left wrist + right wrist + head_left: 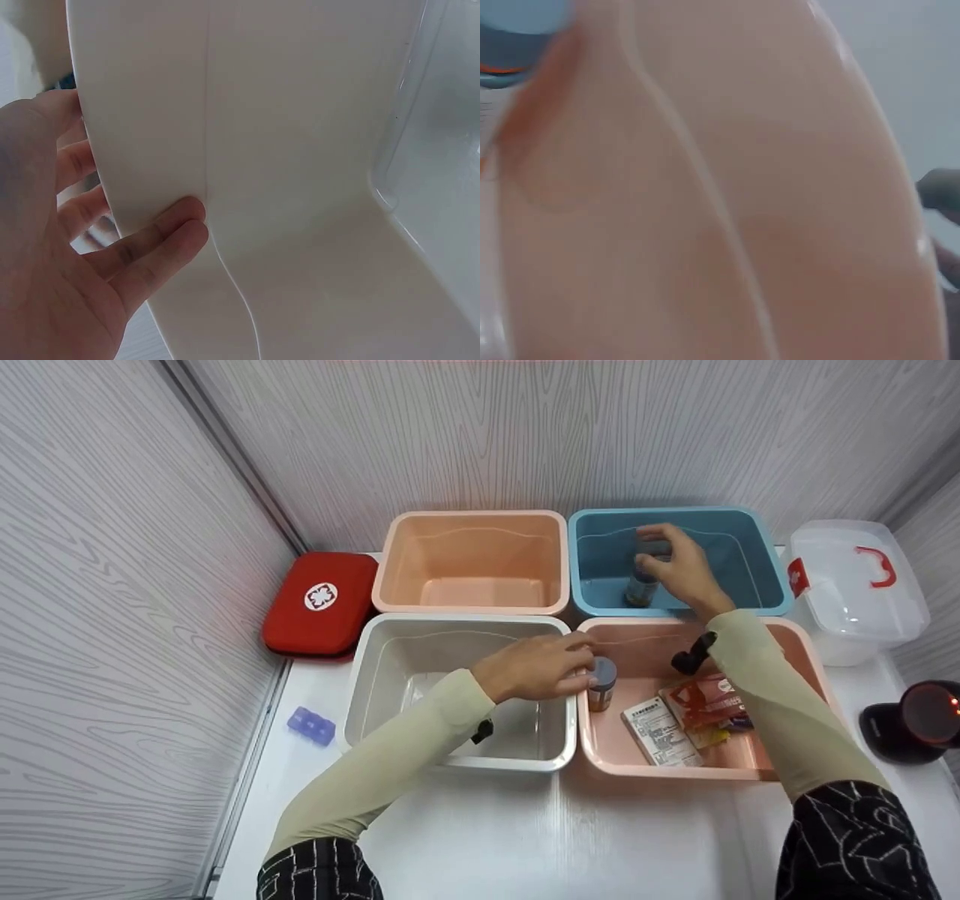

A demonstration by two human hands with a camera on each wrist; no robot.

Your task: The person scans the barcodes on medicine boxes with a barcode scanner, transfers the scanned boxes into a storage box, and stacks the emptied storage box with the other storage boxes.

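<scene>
My right hand point(686, 574) is over the blue bin point(765, 562), thumb and fingers around the dark cap of a bottle point(640, 592); the fingers partly hide the cap. My left hand point(532, 669) rests across the rim of the white bin point(461, 621). In the left wrist view two of its fingertips point(191, 217) touch the inner wall, while other fingers lie beyond the rim. Beside that hand, a second bottle with a grey-blue cap point(602, 669) stands in the pink bin point(810, 660); whether the fingers touch it I cannot tell.
A white printed box point(660, 735) and red packets point(705, 701) lie in the pink bin. Behind the white bin stands an orange bin point(480, 515). Red case point(322, 596) and purple piece point(311, 725) lie left; a clear first-aid box point(855, 585) and black device point(919, 716) stand right.
</scene>
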